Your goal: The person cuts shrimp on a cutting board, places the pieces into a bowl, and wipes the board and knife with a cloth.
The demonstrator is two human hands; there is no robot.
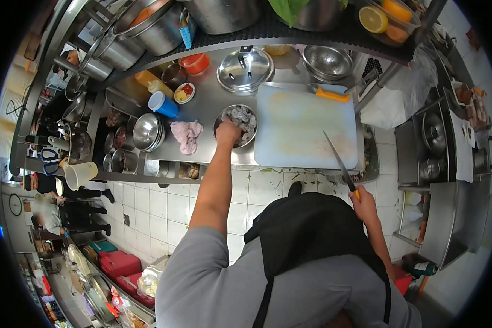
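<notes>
My left hand (228, 133) reaches down into a metal bowl (217, 121) of raw grey shrimp (242, 118). Its fingers are hidden behind the back of the hand, among the shrimp at the bowl's left side. In my right hand (363, 203) is the handle of a long kitchen knife (339, 157), held to the right of my apron. The blade points up and left, over the lower right part of a white cutting board (306, 128). That board lies just right of the bowl, with faint stains on its surface.
Left of the bowl lies a crumpled pink cloth (186, 136), near stacked metal bowls (148, 132) and a blue-lidded container (163, 104). A second knife with a yellow handle (333, 95) rests along the board's far edge. A shelf (257, 41) with pots overhangs the counter.
</notes>
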